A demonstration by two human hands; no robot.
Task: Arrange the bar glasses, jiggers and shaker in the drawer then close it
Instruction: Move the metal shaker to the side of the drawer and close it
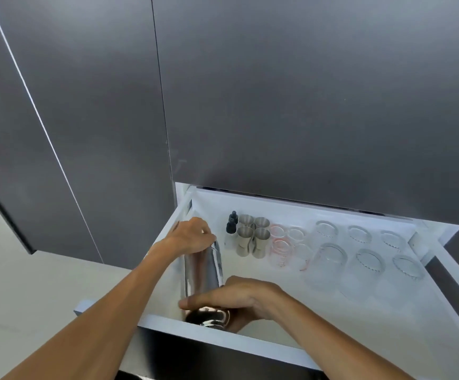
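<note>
Much of the clear glassware is hard to make out against the white drawer (pixel 332 215); rims show better than walls. The drawer's right end is cut off by the frame edge, and a dark door hides its 2 o'clock corner. The shaker (pixel 202 270) lies on its side at the drawer's 9 o'clock end, its near end partly covered by the right hand (pixel 236 300) and its far tip by the left hand (pixel 191 235).

Counting along the back: two small dark-capped dropper bottles (pixel 231 223), four steel jiggers (pixel 253 237) in a tight square just beside them, then what look like four small pink-marked measuring glasses (pixel 286 242), though their blur makes the number uncertain. Toward 3 o'clock stand six tumblers (pixel 368 250) in two rows of three, apparently upside down.

Both bare forearms reach in from 6 to 7 o'clock. The left hand curls its fingers over the shaker's far end, pinching it lightly. The right hand wraps over the shaker's near, rounded end, thumb pointing toward 9 o'clock, fingers closed around it. The drawer stands fully open.
</note>
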